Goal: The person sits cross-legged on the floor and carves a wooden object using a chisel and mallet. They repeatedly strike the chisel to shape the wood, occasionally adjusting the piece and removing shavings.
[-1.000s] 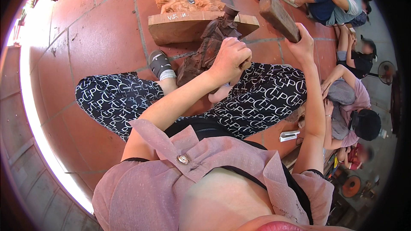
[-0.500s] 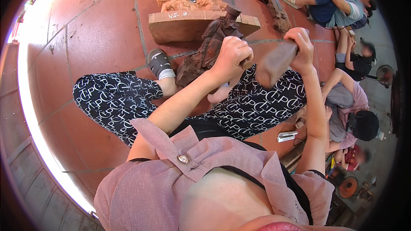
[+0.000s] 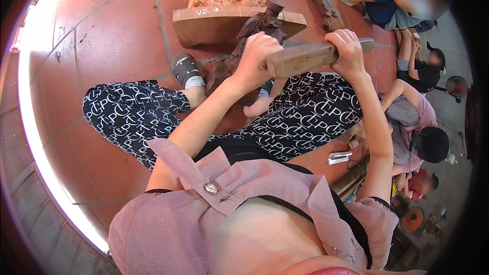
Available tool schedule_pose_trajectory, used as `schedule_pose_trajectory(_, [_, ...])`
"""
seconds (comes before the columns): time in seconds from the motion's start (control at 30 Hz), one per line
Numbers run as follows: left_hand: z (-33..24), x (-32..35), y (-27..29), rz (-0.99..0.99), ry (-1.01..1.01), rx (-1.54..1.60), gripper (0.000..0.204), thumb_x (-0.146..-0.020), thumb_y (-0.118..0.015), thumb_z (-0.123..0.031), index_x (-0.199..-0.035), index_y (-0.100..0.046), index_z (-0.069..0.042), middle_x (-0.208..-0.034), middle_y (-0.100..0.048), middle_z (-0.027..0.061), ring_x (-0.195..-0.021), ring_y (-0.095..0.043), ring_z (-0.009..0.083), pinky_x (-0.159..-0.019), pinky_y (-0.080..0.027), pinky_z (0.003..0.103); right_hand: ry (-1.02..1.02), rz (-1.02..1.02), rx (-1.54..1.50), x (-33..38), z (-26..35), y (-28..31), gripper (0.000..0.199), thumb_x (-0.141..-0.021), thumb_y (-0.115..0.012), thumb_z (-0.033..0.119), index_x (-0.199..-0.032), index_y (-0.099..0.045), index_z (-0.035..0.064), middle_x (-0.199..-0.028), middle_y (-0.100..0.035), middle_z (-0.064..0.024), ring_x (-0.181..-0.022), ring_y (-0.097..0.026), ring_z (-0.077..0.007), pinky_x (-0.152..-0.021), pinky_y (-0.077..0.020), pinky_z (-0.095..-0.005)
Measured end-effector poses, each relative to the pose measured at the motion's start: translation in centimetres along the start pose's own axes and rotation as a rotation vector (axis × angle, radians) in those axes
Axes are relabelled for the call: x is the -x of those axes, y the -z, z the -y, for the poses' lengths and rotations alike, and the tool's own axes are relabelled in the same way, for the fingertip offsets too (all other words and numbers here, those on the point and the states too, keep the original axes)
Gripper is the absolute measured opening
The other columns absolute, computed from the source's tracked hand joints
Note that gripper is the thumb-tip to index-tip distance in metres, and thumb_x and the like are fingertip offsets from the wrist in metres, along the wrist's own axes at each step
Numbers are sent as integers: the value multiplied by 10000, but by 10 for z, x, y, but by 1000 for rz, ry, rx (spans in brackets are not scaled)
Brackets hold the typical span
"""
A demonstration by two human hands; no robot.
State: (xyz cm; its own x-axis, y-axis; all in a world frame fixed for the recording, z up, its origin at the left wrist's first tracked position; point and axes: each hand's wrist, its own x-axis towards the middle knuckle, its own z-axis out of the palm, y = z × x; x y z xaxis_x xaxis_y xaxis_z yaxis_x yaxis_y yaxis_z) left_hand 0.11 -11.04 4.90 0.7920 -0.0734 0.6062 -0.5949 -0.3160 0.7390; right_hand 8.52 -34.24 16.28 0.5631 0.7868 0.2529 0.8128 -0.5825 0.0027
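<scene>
Right hand (image 3: 349, 51) fingers wrapped round wooden mallet (image 3: 305, 57); left hand (image 3: 257, 61) fisted, probably gripping hidden chisel.

The right hand (image 3: 348, 51) swings the long brown wooden mallet block (image 3: 310, 57) down from its raised two-o'clock position; it now lies level, its end touching the left hand (image 3: 257, 58).

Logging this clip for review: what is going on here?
A person sits on a red tiled floor carving wood. The right hand grips a long brown wooden mallet, level above the lap. The left hand is closed on a tool hidden in the fist, against a dark reddish-brown wooden carving that leans on a pale wooden block. Other people sit to the right.
</scene>
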Motion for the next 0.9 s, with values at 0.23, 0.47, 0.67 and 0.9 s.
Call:
schedule_pose_trajectory(0.23, [-21, 25, -12, -93, 212, 125, 312, -606, -767, -96, -890, -644, -57, -919, -587, 84, -981, -562, 327, -905, -445, 455, 1, -39, -90, -1, 4, 1, 344, -593, -700, -27, -904, -600, 81, -851, -587, -86, -876, -587, -305, -790, -462, -402])
schedule_pose_trajectory(0.47, [-7, 13, -6, -9, 90, -11, 339, -578, -754, -46, -889, -621, -53, -925, -584, 91, -1004, -551, 332, -870, -443, 449, 47, -51, -80, -1, 2, 1, 348, -589, -707, -27, -905, -604, 76, -836, -584, -87, -863, -585, -308, -789, -461, -394])
schedule_pose_trajectory(0.67, [-9, 10, -3, 63, 135, 8, 358, -564, -762, -53, -894, -624, -52, -907, -572, 81, -1001, -554, 326, -926, -441, 517, 21, -57, -102, -1, 2, 1, 339, -595, -704, -33, -900, -602, 73, -837, -585, -91, -856, -584, -312, -780, -463, -391])
schedule_pose_trajectory(0.9, [-12, 8, -3, 48, 111, -28, 305, -597, -758, -102, -867, -623, -63, -896, -574, 74, -977, -562, 312, -914, -444, 497, 40, -51, -123, -2, 0, 1, 332, -590, -726, -17, -887, -587, 38, -843, -588, -123, -846, -593, -328, -759, -474, -387])
